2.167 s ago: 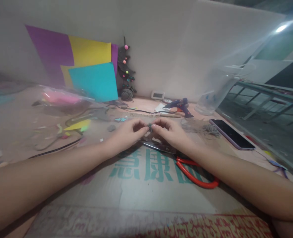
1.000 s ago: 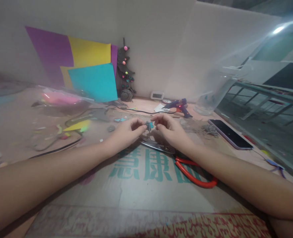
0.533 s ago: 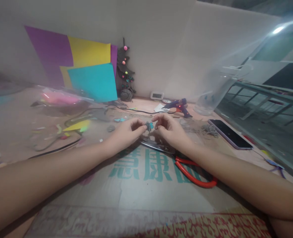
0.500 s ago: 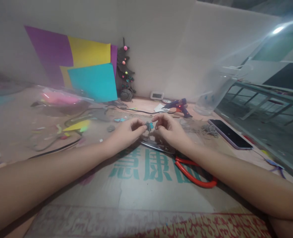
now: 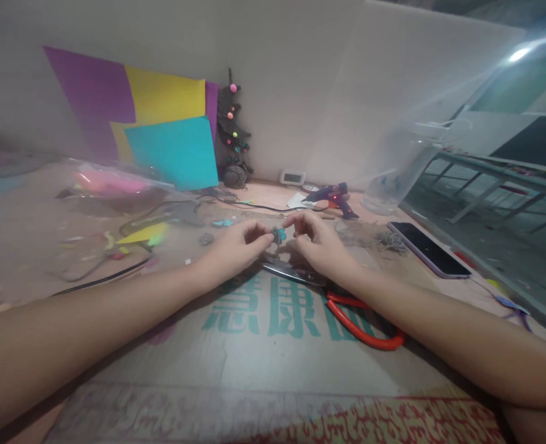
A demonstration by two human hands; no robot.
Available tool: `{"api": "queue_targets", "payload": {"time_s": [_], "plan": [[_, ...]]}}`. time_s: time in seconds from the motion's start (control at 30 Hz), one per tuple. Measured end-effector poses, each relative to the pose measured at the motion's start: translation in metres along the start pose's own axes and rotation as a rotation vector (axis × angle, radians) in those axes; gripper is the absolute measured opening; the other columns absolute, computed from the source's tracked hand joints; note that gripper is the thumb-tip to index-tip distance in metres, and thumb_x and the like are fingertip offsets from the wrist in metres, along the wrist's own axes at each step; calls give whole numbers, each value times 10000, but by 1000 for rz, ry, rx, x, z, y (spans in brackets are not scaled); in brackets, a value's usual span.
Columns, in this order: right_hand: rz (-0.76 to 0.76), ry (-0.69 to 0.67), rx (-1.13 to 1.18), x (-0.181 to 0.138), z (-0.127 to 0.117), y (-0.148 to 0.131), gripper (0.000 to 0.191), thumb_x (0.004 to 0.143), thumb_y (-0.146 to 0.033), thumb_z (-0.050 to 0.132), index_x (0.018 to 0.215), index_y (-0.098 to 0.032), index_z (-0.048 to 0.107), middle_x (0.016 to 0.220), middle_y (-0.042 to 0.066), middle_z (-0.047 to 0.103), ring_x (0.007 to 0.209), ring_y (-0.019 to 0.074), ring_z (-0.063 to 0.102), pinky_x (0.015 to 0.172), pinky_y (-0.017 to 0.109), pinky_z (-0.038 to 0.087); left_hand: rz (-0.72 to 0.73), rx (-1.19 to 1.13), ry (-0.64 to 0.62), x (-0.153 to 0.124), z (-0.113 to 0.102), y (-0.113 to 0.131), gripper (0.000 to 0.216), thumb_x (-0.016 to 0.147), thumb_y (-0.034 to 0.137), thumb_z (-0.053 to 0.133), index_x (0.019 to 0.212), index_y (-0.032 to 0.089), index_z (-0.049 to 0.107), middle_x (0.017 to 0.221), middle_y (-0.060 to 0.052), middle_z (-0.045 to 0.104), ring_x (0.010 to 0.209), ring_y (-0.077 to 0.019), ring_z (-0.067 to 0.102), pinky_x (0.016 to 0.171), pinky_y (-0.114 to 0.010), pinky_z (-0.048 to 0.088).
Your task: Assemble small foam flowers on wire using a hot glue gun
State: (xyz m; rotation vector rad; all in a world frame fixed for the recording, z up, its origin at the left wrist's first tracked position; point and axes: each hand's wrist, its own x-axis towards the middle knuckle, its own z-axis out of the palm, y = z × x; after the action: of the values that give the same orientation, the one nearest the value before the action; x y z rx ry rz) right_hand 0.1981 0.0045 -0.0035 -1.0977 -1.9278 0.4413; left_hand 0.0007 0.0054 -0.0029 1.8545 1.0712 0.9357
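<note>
My left hand (image 5: 238, 245) is closed in a pinch on a small grey and teal craft piece (image 5: 279, 235), perhaps a flower of yarn and foam. Its details are too small to make out. Close to the right of the piece is my right hand (image 5: 316, 242), its index finger bent and held apart from the thumb, with nothing seen between them. Below both hands lie scissors (image 5: 295, 273) with red handles, their grips partly under my right forearm.
A hot glue gun (image 5: 330, 197) with a red light lies behind my hands. A phone (image 5: 429, 250) and grey yarn (image 5: 390, 242) are at the right. Coloured sheets (image 5: 173, 154) and a small decorated tree (image 5: 233, 132) lean on the wall. Teal scraps (image 5: 224, 222) lie beyond my left hand.
My right thumb has drawn back slightly to the right, away from the piece, and more of its teal part shows. My left hand has stayed nearly still.
</note>
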Motion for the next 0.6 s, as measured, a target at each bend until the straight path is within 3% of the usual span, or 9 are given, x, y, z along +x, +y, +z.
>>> {"api": "queue_targets", "payload": {"time_s": [0.13, 0.3, 0.43, 0.6], "plan": [[45, 3, 39, 0, -1, -4, 328, 674, -36, 443, 929, -192, 577, 722, -39, 383, 668, 133, 420, 632, 269, 352, 9, -3, -2, 0, -1, 1, 220, 873, 385, 562, 823, 173, 597, 774, -9, 663, 720, -163, 603, 664, -271, 440], [87, 42, 47, 0, 0, -7, 140, 765, -152, 506, 884, -188, 570, 661, -53, 371, 612, 132, 404, 591, 276, 337, 0, 22, 11, -1, 0, 2, 224, 874, 387, 557, 808, 174, 582, 733, -4, 654, 664, -154, 586, 605, -258, 420], [66, 21, 50, 1, 1, -3, 276, 708, -91, 471, 948, -185, 569, 757, -26, 458, 697, 143, 481, 669, 292, 386, 7, -5, -3, 0, 1, 2, 211, 869, 372, 562, 802, 173, 584, 740, -1, 647, 694, -156, 594, 652, -269, 437], [54, 31, 13, 1, 1, 1, 320, 677, -57, 456, 945, -190, 570, 769, -27, 439, 717, 142, 471, 684, 290, 384, 2, 13, 0, 1, 0, 1, 214, 866, 378, 562, 817, 173, 598, 774, -8, 659, 717, -161, 595, 679, -280, 437]]}}
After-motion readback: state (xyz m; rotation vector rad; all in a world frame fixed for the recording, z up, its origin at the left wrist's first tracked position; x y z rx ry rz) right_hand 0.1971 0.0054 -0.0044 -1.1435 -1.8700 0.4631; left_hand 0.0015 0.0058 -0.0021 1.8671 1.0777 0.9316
